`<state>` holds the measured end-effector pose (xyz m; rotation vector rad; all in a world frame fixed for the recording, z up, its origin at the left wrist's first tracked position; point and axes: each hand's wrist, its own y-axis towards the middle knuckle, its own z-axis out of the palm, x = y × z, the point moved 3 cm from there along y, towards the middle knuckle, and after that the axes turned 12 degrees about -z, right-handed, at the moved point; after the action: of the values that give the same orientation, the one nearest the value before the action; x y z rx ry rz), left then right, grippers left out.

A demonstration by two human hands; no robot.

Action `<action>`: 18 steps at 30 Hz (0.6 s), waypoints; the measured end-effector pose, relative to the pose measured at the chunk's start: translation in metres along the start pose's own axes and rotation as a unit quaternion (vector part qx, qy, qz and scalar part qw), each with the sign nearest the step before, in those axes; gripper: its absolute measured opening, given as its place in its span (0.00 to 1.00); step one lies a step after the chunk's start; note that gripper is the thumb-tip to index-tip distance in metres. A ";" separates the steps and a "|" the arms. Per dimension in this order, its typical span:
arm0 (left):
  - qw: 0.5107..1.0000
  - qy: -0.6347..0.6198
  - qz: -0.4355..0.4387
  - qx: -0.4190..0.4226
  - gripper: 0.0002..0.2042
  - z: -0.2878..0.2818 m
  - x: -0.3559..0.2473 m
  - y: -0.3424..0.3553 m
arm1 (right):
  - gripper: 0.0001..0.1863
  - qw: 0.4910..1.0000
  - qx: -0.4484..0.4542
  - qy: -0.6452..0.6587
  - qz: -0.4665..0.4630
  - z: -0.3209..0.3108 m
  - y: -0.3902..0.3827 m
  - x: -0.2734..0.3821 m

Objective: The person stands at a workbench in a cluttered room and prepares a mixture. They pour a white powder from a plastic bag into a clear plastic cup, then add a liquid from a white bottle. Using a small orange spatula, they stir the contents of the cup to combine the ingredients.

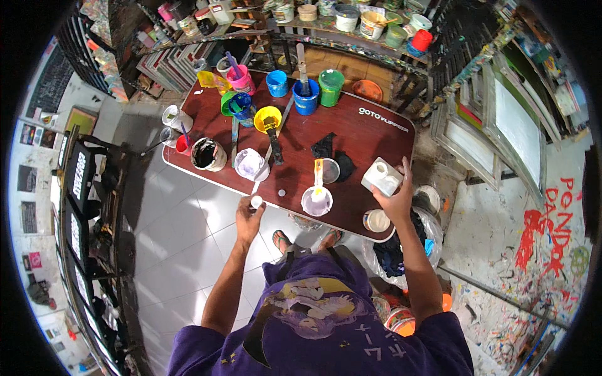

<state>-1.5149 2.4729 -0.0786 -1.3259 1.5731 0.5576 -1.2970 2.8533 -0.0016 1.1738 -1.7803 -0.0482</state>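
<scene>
My left hand point(249, 220) is just off the table's near edge, its fingers pinched on a small white cap point(256, 201). On the right side of the table, my right hand point(396, 199) wraps round a white rectangular plastic bottle point(380, 178) with an uncovered round mouth. Between my hands stands a white cup point(316, 202) of pale lilac paint, a yellow-and-white spatula point(318, 172) leaning in it. A small white round piece point(281, 193) lies nearer my left hand. Farther left is a white tub point(251, 165) of lilac paint with a stick in it.
The dark red table point(370, 135) carries several paint pots, among them a blue one point(305, 100) and a green one point(330, 88). Black cloth point(342, 164) lies mid-table. A jar point(376, 220) stands at the near right corner, above a plastic bag point(384, 254). Frames point(514, 125) lean at right.
</scene>
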 end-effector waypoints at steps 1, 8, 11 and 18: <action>0.999 -0.026 -0.045 0.000 0.15 0.008 0.033 0.001 | 0.58 1.000 0.003 -0.001 -0.011 0.005 0.005 -0.007; 0.982 -0.045 -0.167 -0.080 0.17 0.066 0.087 0.014 | 0.55 0.992 0.113 -0.045 0.028 0.031 -0.001 -0.086; 0.983 0.123 -0.024 -0.134 0.22 0.086 0.081 0.031 | 0.55 0.985 0.160 -0.063 0.029 0.045 -0.013 -0.114; 0.974 0.197 0.002 -0.112 0.22 0.114 0.085 0.052 | 0.56 0.973 0.208 -0.079 0.062 0.066 -0.038 -0.153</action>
<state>-1.5152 2.5417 -0.2133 -1.6815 1.8754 0.5060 -1.3080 2.9149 -0.1610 1.3771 -2.0646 0.3284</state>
